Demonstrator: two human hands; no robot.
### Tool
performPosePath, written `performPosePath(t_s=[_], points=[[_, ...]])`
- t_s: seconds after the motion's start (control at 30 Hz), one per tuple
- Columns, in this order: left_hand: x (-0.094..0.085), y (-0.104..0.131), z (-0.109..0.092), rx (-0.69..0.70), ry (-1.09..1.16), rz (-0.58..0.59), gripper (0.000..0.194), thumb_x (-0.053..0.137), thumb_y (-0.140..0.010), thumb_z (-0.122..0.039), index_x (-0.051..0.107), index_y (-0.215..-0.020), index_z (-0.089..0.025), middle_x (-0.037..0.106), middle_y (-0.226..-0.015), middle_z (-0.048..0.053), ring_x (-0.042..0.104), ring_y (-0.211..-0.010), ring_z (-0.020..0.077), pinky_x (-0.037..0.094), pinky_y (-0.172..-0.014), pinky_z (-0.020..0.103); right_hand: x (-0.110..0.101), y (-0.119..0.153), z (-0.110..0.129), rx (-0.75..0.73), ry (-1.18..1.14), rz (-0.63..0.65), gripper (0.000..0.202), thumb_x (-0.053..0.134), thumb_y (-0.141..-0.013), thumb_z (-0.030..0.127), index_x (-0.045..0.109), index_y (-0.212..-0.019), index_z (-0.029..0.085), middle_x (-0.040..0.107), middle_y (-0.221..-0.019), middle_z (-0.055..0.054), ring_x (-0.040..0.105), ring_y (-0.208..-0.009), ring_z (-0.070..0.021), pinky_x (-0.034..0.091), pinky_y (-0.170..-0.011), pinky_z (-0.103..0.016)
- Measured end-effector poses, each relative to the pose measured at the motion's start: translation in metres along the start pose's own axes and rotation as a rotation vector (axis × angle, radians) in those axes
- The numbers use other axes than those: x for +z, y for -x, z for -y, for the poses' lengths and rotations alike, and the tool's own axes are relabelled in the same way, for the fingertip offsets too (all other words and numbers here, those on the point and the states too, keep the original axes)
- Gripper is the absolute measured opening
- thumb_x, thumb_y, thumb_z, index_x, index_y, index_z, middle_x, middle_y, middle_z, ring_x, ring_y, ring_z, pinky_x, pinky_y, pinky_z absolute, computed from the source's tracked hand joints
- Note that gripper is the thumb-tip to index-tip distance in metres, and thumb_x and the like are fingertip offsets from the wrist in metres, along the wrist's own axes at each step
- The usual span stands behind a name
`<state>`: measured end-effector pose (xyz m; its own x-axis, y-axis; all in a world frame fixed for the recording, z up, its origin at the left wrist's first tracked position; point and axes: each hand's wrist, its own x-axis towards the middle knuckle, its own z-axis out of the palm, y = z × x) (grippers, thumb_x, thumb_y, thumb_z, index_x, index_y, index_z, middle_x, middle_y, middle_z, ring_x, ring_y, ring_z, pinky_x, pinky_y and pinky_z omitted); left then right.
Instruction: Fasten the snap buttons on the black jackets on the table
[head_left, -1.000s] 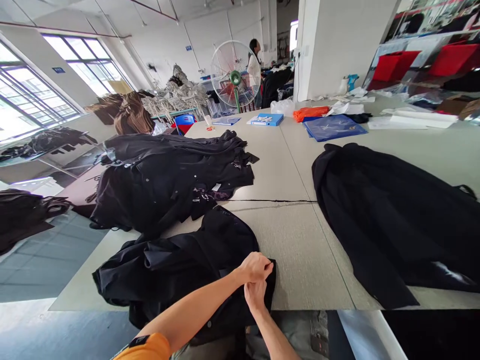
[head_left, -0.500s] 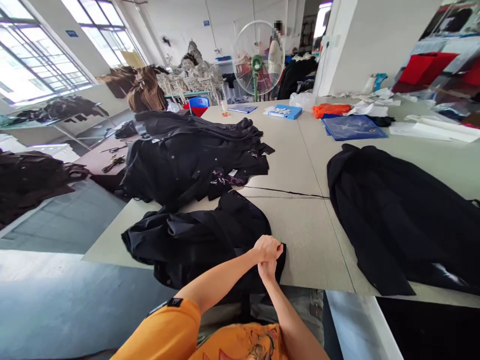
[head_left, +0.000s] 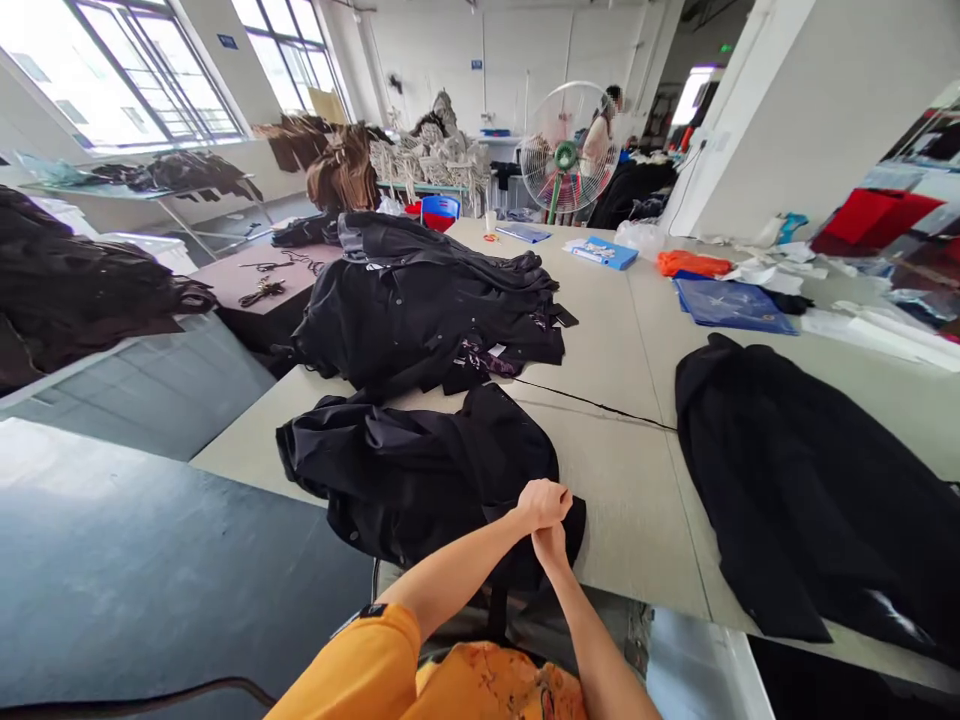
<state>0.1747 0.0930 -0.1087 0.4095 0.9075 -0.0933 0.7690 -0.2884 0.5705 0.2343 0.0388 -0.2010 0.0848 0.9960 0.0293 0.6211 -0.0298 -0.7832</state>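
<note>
A black jacket [head_left: 442, 455] lies bunched along the near edge of the table. At its right end my left hand [head_left: 545, 503] is closed on the cloth, knuckles up. Just below and touching it, my right hand [head_left: 551, 545] is also closed on the garment. The fingertips of both hands are hidden, so the exact bit of cloth pinched does not show. Beyond this jacket, a pile of black jackets [head_left: 435, 310] spreads over the left side of the table, with a patterned lining showing at its near right corner.
Another black garment [head_left: 795, 480] covers the right of the pale table [head_left: 622, 540]. A dark cord [head_left: 600, 405] runs between pile and garment. Farther back are blue folders [head_left: 739, 303], an orange bag [head_left: 694, 264], a large fan [head_left: 566, 155] and a person [head_left: 598, 140].
The view has swung left and tilted up, so everything sits further right and mostly lower. Both hands stay together at the same end of the jacket.
</note>
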Motion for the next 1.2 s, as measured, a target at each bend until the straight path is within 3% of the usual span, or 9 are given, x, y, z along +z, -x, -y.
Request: performPosePath(t_s=[0.1, 0.23, 0.33, 0.47, 0.67, 1.0, 1.1, 1.2], points=[[-0.014, 0.007, 0.011, 0.032, 0.107, -0.06, 0.027, 0.044, -0.096, -0.023, 0.068, -0.087, -0.019, 0.071, -0.087, 0.004, 0.066, -0.086, 0.0166, 0.049, -0.08, 0.026, -0.007, 0.001, 0.001, 0.043, -0.07, 0.062, 0.045, 0.045, -0.086, 0.047, 0.071, -0.093, 0.011, 0.072, -0.08, -0.016, 0.07, -0.073, -0.03, 0.054, -0.06, -0.036], [-0.036, 0.029, 0.035, 0.05, 0.319, -0.192, 0.019, 0.045, -0.094, -0.016, 0.061, -0.105, -0.019, 0.067, -0.103, 0.004, 0.062, -0.097, 0.0141, 0.049, -0.091, 0.025, -0.023, 0.001, 0.007, 0.086, -0.161, 0.153, 0.061, 0.038, -0.09, 0.064, 0.065, -0.065, 0.015, 0.066, -0.06, -0.011, 0.066, -0.062, -0.0263, 0.05, -0.055, -0.032], [-0.037, 0.05, 0.052, 0.053, 0.431, -0.228, 0.018, 0.054, -0.091, -0.016, 0.058, -0.108, -0.02, 0.065, -0.101, 0.004, 0.062, -0.094, 0.0158, 0.051, -0.089, 0.028, -0.035, -0.002, 0.017, 0.113, -0.247, 0.224, 0.065, 0.038, -0.091, 0.069, 0.068, -0.072, 0.015, 0.07, -0.071, -0.012, 0.068, -0.074, -0.028, 0.053, -0.065, -0.034], [-0.019, 0.064, 0.072, 0.032, 0.241, -0.219, 0.01, 0.048, -0.098, -0.022, 0.058, -0.097, -0.02, 0.065, -0.092, 0.004, 0.062, -0.086, 0.0174, 0.05, -0.081, 0.03, -0.045, -0.005, 0.031, 0.168, -0.367, 0.326, 0.063, 0.042, -0.091, 0.07, 0.072, -0.089, 0.014, 0.074, -0.09, -0.014, 0.068, -0.096, -0.031, 0.053, -0.086, -0.038], [0.0, 0.058, 0.09, 0.128, 0.118, -0.238, 0.023, 0.041, -0.102, -0.026, 0.057, -0.088, -0.019, 0.063, -0.08, 0.004, 0.059, -0.074, 0.0168, 0.043, -0.071, 0.03, -0.048, -0.003, 0.041, 0.257, -0.312, 0.265, 0.065, 0.043, -0.088, 0.075, 0.067, -0.077, 0.016, 0.071, -0.077, -0.011, 0.066, -0.078, -0.0282, 0.052, -0.072, -0.035], [0.008, 0.056, 0.091, 0.171, 0.127, -0.247, 0.024, 0.039, -0.101, -0.025, 0.056, -0.086, -0.019, 0.06, -0.076, 0.005, 0.057, -0.073, 0.0183, 0.038, -0.071, 0.034, -0.048, 0.001, 0.034, 0.251, -0.363, 0.215, 0.05, 0.054, -0.09, 0.059, 0.071, -0.106, 0.015, 0.073, -0.106, -0.011, 0.067, -0.1, -0.0289, 0.051, -0.091, -0.037], [0.008, 0.056, 0.091, 0.168, 0.126, -0.233, 0.024, 0.038, -0.101, -0.024, 0.056, -0.085, -0.019, 0.06, -0.076, 0.006, 0.056, -0.073, 0.0189, 0.038, -0.071, 0.034, -0.05, -0.001, 0.037, 0.257, -0.38, 0.235, 0.047, 0.055, -0.09, 0.056, 0.071, -0.107, 0.015, 0.073, -0.104, -0.01, 0.066, -0.099, -0.0284, 0.051, -0.089, -0.036], [0.007, 0.056, 0.092, 0.165, 0.131, -0.213, 0.024, 0.038, -0.1, -0.023, 0.056, -0.085, -0.019, 0.06, -0.077, 0.006, 0.057, -0.074, 0.0196, 0.039, -0.072, 0.035, -0.051, -0.002, 0.041, 0.276, -0.364, 0.23, 0.046, 0.055, -0.089, 0.057, 0.072, -0.095, 0.015, 0.074, -0.093, -0.009, 0.066, -0.089, -0.0275, 0.052, -0.081, -0.034]])
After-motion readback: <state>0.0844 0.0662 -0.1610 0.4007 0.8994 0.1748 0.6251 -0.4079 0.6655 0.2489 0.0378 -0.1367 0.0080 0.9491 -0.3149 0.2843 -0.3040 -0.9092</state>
